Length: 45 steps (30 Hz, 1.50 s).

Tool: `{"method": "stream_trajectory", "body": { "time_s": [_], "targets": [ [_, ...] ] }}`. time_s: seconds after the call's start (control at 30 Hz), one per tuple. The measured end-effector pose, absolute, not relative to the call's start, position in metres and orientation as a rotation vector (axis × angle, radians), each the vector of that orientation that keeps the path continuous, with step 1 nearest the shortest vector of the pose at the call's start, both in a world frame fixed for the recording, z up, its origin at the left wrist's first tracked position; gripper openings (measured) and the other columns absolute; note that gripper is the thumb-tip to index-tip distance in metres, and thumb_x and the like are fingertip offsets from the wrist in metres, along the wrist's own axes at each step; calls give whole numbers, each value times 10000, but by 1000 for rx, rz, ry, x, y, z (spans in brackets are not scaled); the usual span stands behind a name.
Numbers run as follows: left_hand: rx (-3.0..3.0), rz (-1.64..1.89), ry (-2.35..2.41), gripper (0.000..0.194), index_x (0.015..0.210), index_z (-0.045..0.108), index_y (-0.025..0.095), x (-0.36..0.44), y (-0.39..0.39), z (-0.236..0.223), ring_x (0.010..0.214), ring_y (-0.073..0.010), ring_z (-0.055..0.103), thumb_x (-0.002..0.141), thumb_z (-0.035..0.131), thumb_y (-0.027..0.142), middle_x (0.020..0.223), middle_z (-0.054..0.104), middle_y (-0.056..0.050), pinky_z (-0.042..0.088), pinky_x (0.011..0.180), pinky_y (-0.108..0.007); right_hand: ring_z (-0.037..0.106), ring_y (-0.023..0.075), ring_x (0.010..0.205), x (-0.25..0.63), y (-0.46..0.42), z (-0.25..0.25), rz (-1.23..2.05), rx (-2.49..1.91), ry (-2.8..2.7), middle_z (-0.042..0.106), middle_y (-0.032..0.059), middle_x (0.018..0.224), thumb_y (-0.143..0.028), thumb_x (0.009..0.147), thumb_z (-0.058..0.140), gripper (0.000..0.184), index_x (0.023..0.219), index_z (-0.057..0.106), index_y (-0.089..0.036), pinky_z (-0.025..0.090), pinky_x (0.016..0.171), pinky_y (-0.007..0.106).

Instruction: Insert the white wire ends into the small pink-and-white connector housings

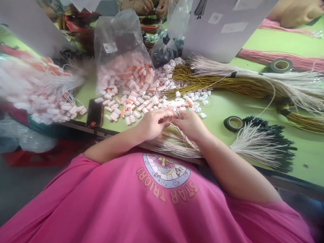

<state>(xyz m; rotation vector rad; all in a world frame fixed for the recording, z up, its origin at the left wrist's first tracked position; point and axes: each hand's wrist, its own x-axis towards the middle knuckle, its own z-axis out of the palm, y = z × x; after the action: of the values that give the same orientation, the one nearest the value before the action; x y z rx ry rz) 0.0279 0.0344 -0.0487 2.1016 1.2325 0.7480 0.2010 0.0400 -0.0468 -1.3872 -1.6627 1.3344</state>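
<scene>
My left hand (153,124) and my right hand (190,125) meet at the table's near edge, with their fingertips almost touching. Thin white wires (181,133) run out of my right hand, which is closed on them. My left fingers are pinched together; what lies between them is too small to make out. Below both hands, a bundle of white wires (171,146) lies along the edge. Just beyond my fingers spreads a pile of white and orange plastic connectors (138,103), with smaller white connectors (168,73) behind it.
A clear plastic bag (120,30) stands behind the connectors. At left are a dark phone (95,113) and a heap of wired connectors (50,98). Yellow wires (220,83), black tape (233,123) and black-ended white wires (257,143) lie right. Another person's hands (152,5) work opposite.
</scene>
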Motion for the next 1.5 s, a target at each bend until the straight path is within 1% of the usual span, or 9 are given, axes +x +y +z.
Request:
{"method": "stream_trajectory", "body": {
  "time_s": [0.13, 0.37, 0.57, 0.8, 0.93, 1.03, 1.2, 1.33, 1.5],
  "targets": [
    [2137, 747, 1234, 202, 969, 686, 167, 23, 39, -47, 696, -117, 590, 773, 670, 212, 865, 659, -40, 490, 655, -253, 307, 74, 492, 204, 40, -44, 1396, -1333, -1644, 373, -62, 495, -253, 731, 575, 188, 570, 522, -172, 257, 513, 270],
    [2352, 714, 1380, 258, 1072, 637, 186, -26, 62, -38, 821, -146, 583, 816, 614, 211, 1072, 634, -68, 478, 771, -298, 456, 108, 596, 210, 49, -52, 1155, -1324, -1605, 545, -11, 620, -313, 743, 615, 154, 690, 648, -172, 362, 609, 297],
    [2627, 235, 1474, 144, 888, 675, 178, -73, 73, -56, 932, -242, 532, 752, 638, 205, 913, 654, -73, 410, 878, -408, 547, 134, 657, 209, 47, -54, 1271, -1241, -1355, 645, 19, 706, -288, 675, 676, 155, 755, 699, -158, 416, 674, 317],
    [2697, 339, 1476, 167, 841, 667, 172, -69, 74, -74, 914, -241, 538, 855, 509, 225, 853, 644, -81, 406, 871, -426, 481, 107, 586, 205, 46, -53, 1286, -1297, -1403, 571, -13, 607, -222, 657, 635, 64, 653, 632, -158, 370, 606, 289],
    [2387, 750, 1485, 218, 988, 639, 177, -57, 64, -62, 885, -208, 581, 899, 461, 266, 880, 660, -70, 437, 880, -409, 440, 97, 579, 205, 44, -51, 1277, -1285, -1467, 521, -24, 600, -194, 668, 590, 58, 622, 598, -159, 334, 578, 276],
    [1788, 947, 1396, 192, 997, 610, 178, -37, 52, -51, 673, -143, 605, 906, 454, 243, 713, 623, -19, 517, 713, -329, 426, 93, 579, 203, 42, -48, 1237, -1288, -1516, 512, -25, 611, -157, 652, 571, 52, 602, 585, -159, 324, 573, 274],
    [1080, 828, 1015, 99, 931, 577, 147, 2, 42, -39, 668, -140, 657, 861, 536, 202, 762, 619, -23, 550, 603, -282, 433, 103, 579, 202, 42, -49, 1235, -1286, -1516, 506, -26, 578, -181, 656, 586, 50, 610, 594, -161, 330, 571, 276],
    [1067, 796, 964, 203, 955, 571, 136, 18, 41, -36, 709, -118, 660, 772, 661, 152, 797, 625, -11, 552, 640, -232, 409, 95, 555, 202, 41, -49, 1192, -1312, -1566, 466, -36, 540, -213, 690, 584, 103, 604, 585, -157, 324, 557, 271],
    [1134, 757, 1017, 182, 963, 574, 127, 22, 42, -36, 674, -96, 637, 798, 639, 166, 830, 633, -27, 556, 626, -238, 380, 88, 538, 201, 40, -49, 1061, -1317, -1693, 439, -37, 530, -233, 736, 551, 166, 588, 552, -159, 306, 530, 262]
  ]
}}
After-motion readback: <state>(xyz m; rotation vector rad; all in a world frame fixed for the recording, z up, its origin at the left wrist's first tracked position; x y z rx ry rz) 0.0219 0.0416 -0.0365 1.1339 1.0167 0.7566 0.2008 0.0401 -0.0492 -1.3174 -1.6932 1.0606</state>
